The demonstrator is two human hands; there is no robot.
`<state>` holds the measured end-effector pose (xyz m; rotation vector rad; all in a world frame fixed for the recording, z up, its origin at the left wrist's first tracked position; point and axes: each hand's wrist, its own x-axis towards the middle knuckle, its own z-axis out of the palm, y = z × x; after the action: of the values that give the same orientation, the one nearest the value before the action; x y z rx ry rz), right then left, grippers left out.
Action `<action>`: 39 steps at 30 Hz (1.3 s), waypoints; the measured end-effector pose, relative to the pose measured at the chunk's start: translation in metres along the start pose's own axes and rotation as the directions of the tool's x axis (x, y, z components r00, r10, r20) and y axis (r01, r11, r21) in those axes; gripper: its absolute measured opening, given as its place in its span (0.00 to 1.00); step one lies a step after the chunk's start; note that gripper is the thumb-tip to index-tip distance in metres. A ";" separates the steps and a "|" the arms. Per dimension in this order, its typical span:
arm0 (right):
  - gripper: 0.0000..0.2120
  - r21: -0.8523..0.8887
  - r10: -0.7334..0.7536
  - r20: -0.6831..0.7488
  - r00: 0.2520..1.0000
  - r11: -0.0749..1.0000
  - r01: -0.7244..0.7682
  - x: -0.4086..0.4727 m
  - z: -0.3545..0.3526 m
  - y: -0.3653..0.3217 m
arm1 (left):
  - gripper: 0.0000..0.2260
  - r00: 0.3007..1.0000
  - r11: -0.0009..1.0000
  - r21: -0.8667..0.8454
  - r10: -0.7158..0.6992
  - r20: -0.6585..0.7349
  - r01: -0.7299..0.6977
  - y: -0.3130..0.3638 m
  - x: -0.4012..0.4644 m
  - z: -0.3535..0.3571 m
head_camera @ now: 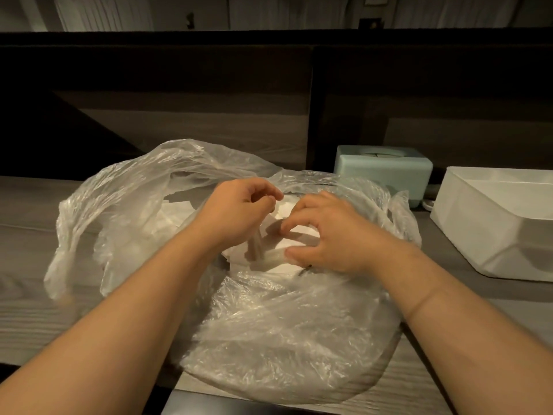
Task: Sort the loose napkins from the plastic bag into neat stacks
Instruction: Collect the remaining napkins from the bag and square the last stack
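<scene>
On a grey wood-grain desk (27,319) lies a crumpled clear plastic bag (284,333), its mouth spread wide, with loose white napkins (287,266) heaped inside at its centre. Both hands reach into the opening: the left hand (239,211) curls its fingers (270,194) and appears to pinch the upper part of the napkins, while the right hand (329,232) grips the napkins between curled fingers (294,224) and thumb. Behind the bag stands a pale green tissue box (386,172), and beside it, to the right, a white bin (493,223).
</scene>
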<state>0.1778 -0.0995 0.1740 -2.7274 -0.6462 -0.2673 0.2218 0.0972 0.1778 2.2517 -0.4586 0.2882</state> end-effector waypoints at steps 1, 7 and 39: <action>0.15 0.014 -0.002 -0.006 1.000 1.000 0.002 0.001 0.001 0.000 | 0.08 1.000 1.000 -0.002 0.000 0.003 0.000 0.000 0.000 0.000; 0.14 -0.011 0.006 -0.031 0.999 1.000 -0.006 0.002 0.004 -0.001 | 0.07 1.000 1.000 -0.010 -0.017 0.008 0.017 0.001 0.000 0.000; 0.11 0.982 0.398 0.161 0.903 0.028 -0.187 0.002 -0.005 -0.043 | 0.16 0.903 0.507 -0.781 0.010 0.429 0.365 0.023 -0.008 0.006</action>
<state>0.1590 -0.0640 0.1902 -1.3178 -0.0313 0.0900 0.2054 0.0800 0.1868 1.3124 -0.4215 -0.4496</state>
